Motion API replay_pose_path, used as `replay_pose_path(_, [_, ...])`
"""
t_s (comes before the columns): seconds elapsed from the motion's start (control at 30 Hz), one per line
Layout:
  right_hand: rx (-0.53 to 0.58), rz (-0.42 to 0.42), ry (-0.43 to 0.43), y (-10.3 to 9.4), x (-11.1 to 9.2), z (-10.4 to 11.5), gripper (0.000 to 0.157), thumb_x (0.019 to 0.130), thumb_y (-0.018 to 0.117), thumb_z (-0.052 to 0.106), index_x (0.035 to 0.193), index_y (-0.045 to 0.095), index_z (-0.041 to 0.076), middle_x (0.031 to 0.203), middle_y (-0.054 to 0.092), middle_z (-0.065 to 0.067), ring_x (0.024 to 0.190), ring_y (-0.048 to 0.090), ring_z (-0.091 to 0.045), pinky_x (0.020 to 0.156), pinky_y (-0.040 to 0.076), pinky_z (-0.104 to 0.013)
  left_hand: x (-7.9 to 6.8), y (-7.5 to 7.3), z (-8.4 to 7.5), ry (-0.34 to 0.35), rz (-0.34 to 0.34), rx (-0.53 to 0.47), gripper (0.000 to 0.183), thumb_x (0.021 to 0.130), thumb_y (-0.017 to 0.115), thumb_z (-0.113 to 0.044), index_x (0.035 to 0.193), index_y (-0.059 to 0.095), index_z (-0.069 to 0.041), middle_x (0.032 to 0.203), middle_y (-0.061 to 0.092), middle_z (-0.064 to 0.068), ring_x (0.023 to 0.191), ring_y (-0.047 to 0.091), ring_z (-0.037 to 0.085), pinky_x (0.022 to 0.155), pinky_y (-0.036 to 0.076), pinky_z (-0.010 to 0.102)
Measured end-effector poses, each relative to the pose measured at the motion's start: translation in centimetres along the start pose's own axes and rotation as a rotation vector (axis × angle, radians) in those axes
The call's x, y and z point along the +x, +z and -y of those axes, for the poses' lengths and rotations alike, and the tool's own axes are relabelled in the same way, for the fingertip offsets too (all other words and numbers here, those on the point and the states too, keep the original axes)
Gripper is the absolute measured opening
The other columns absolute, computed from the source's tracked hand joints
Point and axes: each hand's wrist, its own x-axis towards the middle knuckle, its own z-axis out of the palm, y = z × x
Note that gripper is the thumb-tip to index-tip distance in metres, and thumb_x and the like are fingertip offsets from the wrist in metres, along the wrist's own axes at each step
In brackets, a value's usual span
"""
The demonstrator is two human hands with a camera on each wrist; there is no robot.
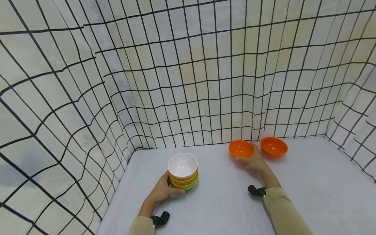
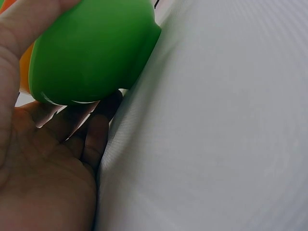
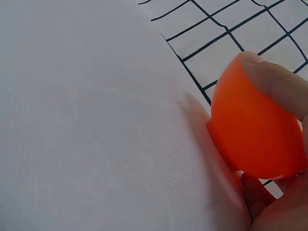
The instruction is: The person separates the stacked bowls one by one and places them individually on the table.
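A stack of nested bowls (image 1: pixel 185 182) stands upright on the table's left half. Its top bowl is white (image 1: pixel 182 165), with orange, green and yellow rims below. My left hand (image 1: pixel 161 190) holds the stack from its left side, thumb in front. In the left wrist view, the green bottom bowl (image 2: pixel 94 53) sits between thumb and fingers. Toward the back, my right hand (image 1: pixel 255 160) grips an orange bowl (image 1: pixel 241 149) by its right side. The right wrist view shows the thumb at this bowl's (image 3: pixel 255 125) rim and the other fingers partly hidden beneath.
Another orange bowl (image 1: pixel 274 147) sits just right of my right hand, near the table's back edge. White cloth covers the table (image 1: pixel 217 202). A white wall with a black grid pattern (image 1: pixel 194 81) rises behind and at both sides.
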Motion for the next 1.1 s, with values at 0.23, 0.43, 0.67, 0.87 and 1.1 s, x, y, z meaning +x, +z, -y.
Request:
replay_pose_path(0.23, [0.032, -0.002, -0.013, 0.00, 0.08, -0.22, 0.127, 0.079, 0.089, 0.035, 0.164, -0.002, 0.012, 0.163, 0.024, -0.026, 0.145, 0.030, -0.046, 0.122, 0.024, -0.068, 0.09, 0.06, 0.13, 0.002, 0.001, 0.035, 0.102, 0.065, 0.098, -0.019, 0.151, 0.043, -0.020, 0.146, 0.057, 0.001, 0.138, 0.049, 0.026, 0.125, 0.029, 0.058])
replay_pose_path(0.43, [0.051, -0.005, 0.016, 0.08, 0.18, -0.12, 0.128, 0.078, 0.089, 0.034, 0.164, -0.003, 0.015, 0.164, 0.023, -0.025, 0.145, 0.029, -0.046, 0.122, 0.023, -0.068, 0.09, 0.07, 0.05, -0.008, -0.001, 0.027, 0.103, 0.065, 0.098, -0.019, 0.151, 0.043, -0.022, 0.146, 0.057, 0.001, 0.138, 0.049, 0.026, 0.125, 0.028, 0.057])
replay_pose_path(0.67, [0.045, -0.010, 0.024, 0.09, 0.04, 0.16, 0.128, 0.079, 0.089, 0.035, 0.164, -0.004, 0.014, 0.164, 0.021, -0.026, 0.146, 0.027, -0.046, 0.122, 0.023, -0.069, 0.01, 0.09, 0.07, -0.010, -0.006, 0.017, 0.104, 0.065, 0.098, -0.020, 0.152, 0.042, -0.021, 0.147, 0.056, 0.002, 0.140, 0.048, 0.028, 0.125, 0.027, 0.059])
replay_pose_path(0.87, [0.073, -0.010, 0.015, 0.05, -0.02, 0.16, 0.131, 0.078, 0.090, 0.036, 0.164, -0.006, 0.014, 0.166, 0.020, -0.026, 0.147, 0.027, -0.046, 0.124, 0.021, -0.068, 0.02, 0.16, 0.02, -0.006, -0.013, 0.033, 0.103, 0.066, 0.098, -0.019, 0.152, 0.043, -0.020, 0.147, 0.057, 0.002, 0.140, 0.048, 0.027, 0.125, 0.028, 0.059])
replay_pose_path(1.1, [0.050, -0.013, 0.012, 0.05, 0.01, 0.22, 0.132, 0.077, 0.090, 0.039, 0.164, -0.006, 0.012, 0.165, 0.018, -0.027, 0.147, 0.027, -0.046, 0.124, 0.021, -0.067, -0.02, 0.15, -0.12, -0.010, -0.019, 0.030, 0.102, 0.066, 0.098, -0.018, 0.152, 0.043, -0.020, 0.147, 0.057, 0.000, 0.141, 0.048, 0.026, 0.125, 0.028, 0.058])
